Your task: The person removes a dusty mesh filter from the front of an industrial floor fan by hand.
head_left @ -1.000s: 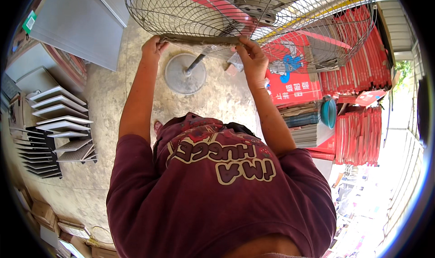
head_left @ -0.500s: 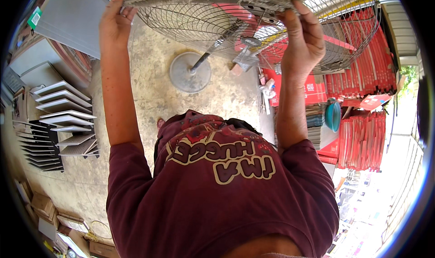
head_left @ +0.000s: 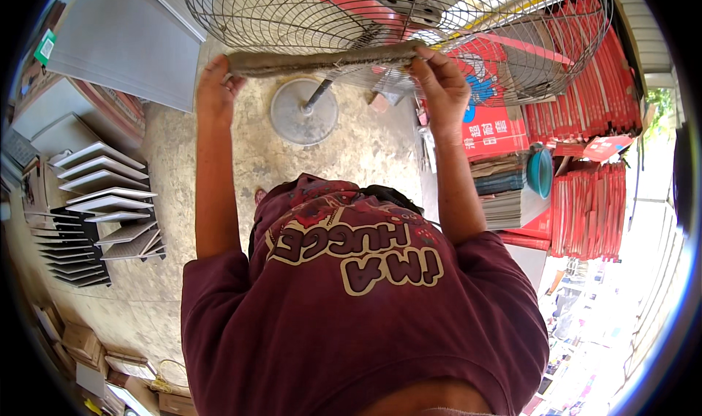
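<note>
A long, dusty grey-brown strip of folded cloth (head_left: pixel 322 61) with a frayed, fuzzy edge is stretched level between my hands. My left hand (head_left: pixel 216 91) pinches its left end, fingers closed. At the other end my right hand (head_left: pixel 444 91) grips it between thumb and fingers. Just beyond the cloth stands a large fan (head_left: pixel 398 25) with a wire cage and red blades. Its pole runs down to a round grey base (head_left: pixel 303 116) on the floor. The cloth hangs in front of the lower cage; whether it touches the wires I cannot tell.
Red cartons (head_left: pixel 585 211) are stacked at the right, near a teal basin (head_left: pixel 540 173). Large grey panels (head_left: pixel 124 36) lean at the far left. Below them, tile samples (head_left: pixel 110 178) stand in a rack. Cardboard boxes (head_left: pixel 82 343) lie at the lower left.
Both hands have come down toward me with the cloth, away from the upper part of the fan. They are closer together, and the cloth spans a shorter width.
</note>
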A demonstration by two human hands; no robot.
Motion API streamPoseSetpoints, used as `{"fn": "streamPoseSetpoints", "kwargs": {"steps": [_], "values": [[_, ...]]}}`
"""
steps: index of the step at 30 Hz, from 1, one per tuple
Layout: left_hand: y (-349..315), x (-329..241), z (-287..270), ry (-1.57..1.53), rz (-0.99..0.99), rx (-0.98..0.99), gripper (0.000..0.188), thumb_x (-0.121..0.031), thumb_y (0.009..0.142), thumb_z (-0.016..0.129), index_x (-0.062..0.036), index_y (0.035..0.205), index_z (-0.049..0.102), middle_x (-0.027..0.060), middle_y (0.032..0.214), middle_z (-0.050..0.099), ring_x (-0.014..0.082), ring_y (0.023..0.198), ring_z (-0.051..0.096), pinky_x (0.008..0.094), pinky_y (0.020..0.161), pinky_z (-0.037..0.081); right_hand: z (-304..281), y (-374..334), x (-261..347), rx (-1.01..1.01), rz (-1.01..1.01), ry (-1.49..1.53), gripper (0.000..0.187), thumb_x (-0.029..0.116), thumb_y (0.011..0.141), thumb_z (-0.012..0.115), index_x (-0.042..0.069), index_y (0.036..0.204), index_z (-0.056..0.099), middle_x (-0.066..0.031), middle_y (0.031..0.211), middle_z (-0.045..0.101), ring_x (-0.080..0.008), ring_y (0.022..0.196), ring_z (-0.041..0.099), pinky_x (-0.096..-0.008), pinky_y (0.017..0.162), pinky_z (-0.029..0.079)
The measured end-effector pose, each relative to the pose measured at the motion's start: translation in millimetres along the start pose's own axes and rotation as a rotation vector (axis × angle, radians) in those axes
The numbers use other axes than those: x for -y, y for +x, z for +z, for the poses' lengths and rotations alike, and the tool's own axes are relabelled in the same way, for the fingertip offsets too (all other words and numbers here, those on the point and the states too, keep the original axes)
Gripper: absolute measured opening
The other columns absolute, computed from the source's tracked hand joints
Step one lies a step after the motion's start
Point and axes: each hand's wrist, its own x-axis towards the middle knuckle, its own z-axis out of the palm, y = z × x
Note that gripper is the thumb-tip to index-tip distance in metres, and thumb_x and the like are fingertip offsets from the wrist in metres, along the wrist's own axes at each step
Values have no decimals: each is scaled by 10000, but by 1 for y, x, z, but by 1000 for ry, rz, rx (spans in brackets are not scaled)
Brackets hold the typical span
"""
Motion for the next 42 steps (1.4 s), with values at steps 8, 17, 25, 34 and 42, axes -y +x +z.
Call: {"fn": "streamPoseSetpoints", "kwargs": {"steps": [8, 17, 25, 34, 42], "values": [[36, 111, -19, -62, -362, -123, 329, -84, 811, 518, -61, 1138, 490, 90, 939, 561, 230, 781, 546, 400, 761, 493, -18, 5, -49, -122, 161, -212, 218, 35, 811, 611, -23, 1020, 600, -51, 856, 632, -89, 748, 595, -211, 699, 493], [24, -3, 61, -130, 60, 43, 265, -63, 807, 578, 5, 1044, 481, 101, 928, 560, 226, 773, 556, 384, 759, 494, -20, 12, 26, -169, -136, -14, 228, -7, 808, 610, -21, 1035, 593, -53, 910, 626, -94, 805, 591, -219, 748, 485], [-17, -93, 117, -137, 439, 236, 344, -58, 787, 616, 31, 1083, 465, 99, 922, 558, 207, 721, 544, 372, 750, 475, -18, 26, 95, -219, -501, 31, 214, 16, 814, 611, -20, 1024, 596, -78, 888, 639, -131, 769, 620, -265, 734, 520], [-78, -127, 143, -39, 681, 283, 309, -57, 800, 600, 13, 1079, 486, 92, 927, 556, 177, 777, 531, 369, 761, 455, -49, 13, 99, -191, -558, 51, 214, 17, 816, 606, -26, 1026, 594, -90, 879, 640, -139, 745, 625, -267, 717, 525], [-55, -1, 91, 208, 173, 225, 146, -66, 832, 542, -17, 965, 577, 40, 821, 559, 131, 671, 539, 315, 673, 512, -100, -1, -11, -162, 43, 28, 196, 20, 823, 595, -28, 1013, 601, -58, 885, 634, -113, 745, 605, -236, 696, 507]]}}
